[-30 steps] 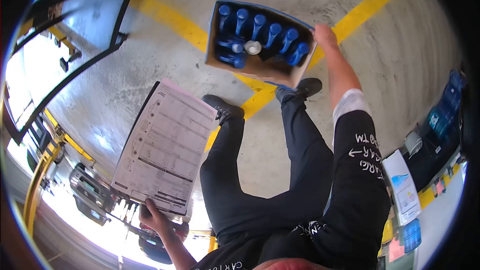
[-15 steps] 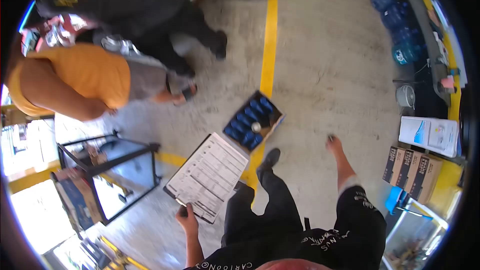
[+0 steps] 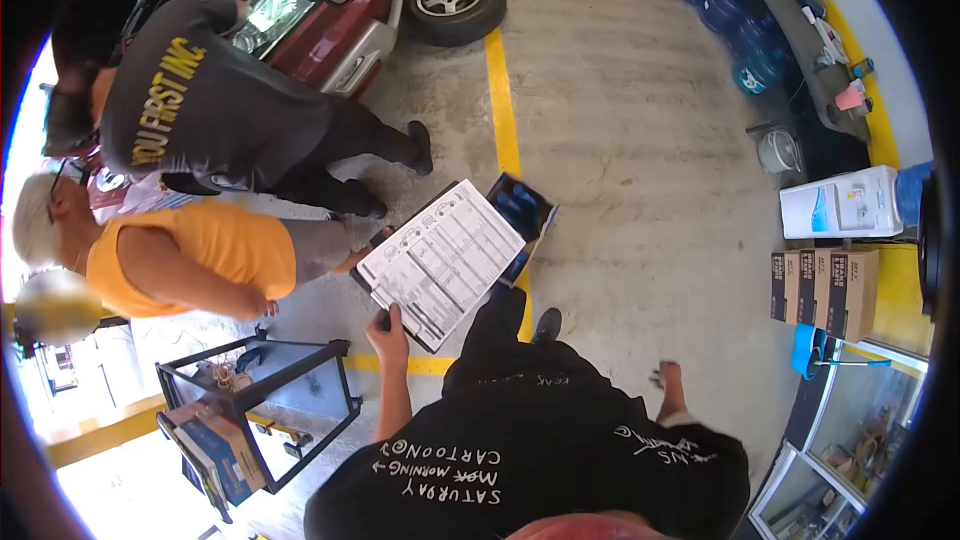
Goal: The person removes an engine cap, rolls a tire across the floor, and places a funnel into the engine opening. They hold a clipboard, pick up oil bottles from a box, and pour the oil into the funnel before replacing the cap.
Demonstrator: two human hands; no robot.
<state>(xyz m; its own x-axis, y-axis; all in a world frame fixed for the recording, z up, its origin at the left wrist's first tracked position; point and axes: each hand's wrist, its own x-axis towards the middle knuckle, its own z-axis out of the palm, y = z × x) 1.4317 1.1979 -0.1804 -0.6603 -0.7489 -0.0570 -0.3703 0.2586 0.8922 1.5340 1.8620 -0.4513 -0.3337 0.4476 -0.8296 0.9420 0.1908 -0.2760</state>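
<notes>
My left hand point(image 3: 388, 335) grips a clipboard point(image 3: 445, 258) by its near edge, thumb on top. The clipboard carries a printed form with tables and small car drawings. Partly hidden beneath it in view, a box point(image 3: 545, 225) with blue bottle-like items stands on the floor across the yellow line. My right hand point(image 3: 667, 377) hangs out at my side over the floor, its fingers loosely bent and slightly apart, with nothing visible in them.
Two people stand at left, one in a dark shirt point(image 3: 215, 90), one in an orange top point(image 3: 200, 255), beside a red car point(image 3: 335, 40). A loose wheel point(image 3: 452, 5) lies ahead. A black-framed cart point(image 3: 240, 390) is at left; a water dispenser point(image 3: 840, 202) and cartons point(image 3: 848, 295) line the right.
I have moved forward, so the clipboard now covers much of the box. My right hand has swung back towards my body. More of the car and both people shows.
</notes>
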